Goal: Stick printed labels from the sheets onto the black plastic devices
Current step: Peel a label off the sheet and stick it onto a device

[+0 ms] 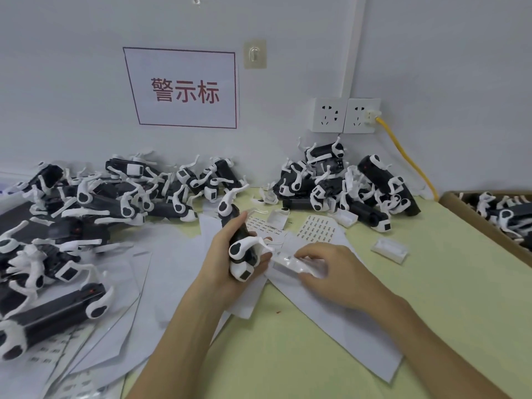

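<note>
Over label sheets (318, 227): left hand (227, 262) grip closed around black device (241, 246); right hand (331, 269) pinching white strip (290, 264).

Both forearms are bare all the way back from the left hand (230, 266) and the right hand (331, 272), with no sleeve, glove, ring, watch or band showing on either, and the fingernails are short and plain.

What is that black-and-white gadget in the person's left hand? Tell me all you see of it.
The device is a black plastic body, roughly tube-shaped, wrapped in white film tabs that curl outward. It stands nearly upright, gripped in the left hand, above paper sheets. A white end piece with a dark square faces the camera. No label on it is discernible.
</note>
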A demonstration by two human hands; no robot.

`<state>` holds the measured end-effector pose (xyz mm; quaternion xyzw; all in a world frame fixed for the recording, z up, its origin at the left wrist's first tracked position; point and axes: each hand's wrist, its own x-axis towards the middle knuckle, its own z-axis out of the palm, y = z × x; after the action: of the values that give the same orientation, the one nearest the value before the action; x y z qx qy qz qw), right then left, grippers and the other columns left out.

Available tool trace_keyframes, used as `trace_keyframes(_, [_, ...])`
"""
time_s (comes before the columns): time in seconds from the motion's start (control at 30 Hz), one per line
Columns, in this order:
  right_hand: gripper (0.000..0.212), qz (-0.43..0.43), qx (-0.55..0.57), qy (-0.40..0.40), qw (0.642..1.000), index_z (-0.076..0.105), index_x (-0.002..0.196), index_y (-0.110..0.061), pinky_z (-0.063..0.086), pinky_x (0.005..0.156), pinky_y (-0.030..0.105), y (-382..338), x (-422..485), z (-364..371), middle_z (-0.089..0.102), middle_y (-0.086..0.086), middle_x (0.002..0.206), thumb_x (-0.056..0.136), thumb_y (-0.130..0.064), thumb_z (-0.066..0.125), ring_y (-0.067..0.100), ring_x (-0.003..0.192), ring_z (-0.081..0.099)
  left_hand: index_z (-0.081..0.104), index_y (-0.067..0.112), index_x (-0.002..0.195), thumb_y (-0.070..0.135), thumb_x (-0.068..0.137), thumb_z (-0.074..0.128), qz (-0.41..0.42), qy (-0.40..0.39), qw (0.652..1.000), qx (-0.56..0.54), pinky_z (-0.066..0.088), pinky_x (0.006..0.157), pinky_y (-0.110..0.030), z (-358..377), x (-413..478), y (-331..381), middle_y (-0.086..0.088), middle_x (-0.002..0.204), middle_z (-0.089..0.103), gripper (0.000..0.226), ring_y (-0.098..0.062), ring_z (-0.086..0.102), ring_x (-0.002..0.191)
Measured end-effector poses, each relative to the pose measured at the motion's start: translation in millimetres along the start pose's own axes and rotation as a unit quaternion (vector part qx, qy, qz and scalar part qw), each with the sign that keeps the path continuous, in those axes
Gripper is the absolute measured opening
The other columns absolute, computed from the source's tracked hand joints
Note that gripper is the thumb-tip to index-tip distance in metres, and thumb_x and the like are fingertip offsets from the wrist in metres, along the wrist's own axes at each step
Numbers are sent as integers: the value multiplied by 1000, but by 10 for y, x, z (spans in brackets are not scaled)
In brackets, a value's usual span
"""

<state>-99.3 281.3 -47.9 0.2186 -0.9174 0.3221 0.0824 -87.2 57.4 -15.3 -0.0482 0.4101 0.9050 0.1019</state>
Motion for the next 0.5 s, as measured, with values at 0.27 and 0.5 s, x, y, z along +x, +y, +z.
trace_keyframes(0.27, [15, 0, 60, 7, 998, 70, 102, -41, 44, 79, 10, 40, 35, 27, 69, -30, 102, 89, -33, 73, -7, 99, 63, 73, 5, 85, 37, 53, 90, -49, -20, 998, 23, 43, 108, -62, 56, 11, -56, -13, 94, 60, 49, -36, 58, 102])
trace_keyframes(0.5, [12, 34, 94, 50, 994, 71, 87, -44, 41, 75, 6, 77, 61, 102, 70, -26, 92, 87, -32, 75, -6, 93, 64, 71, 2, 98, 40, 66, 84, -61, -23, 997, 45, 51, 96, -63, 74, 11, -117, -19, 106, 59, 51, -39, 59, 97])
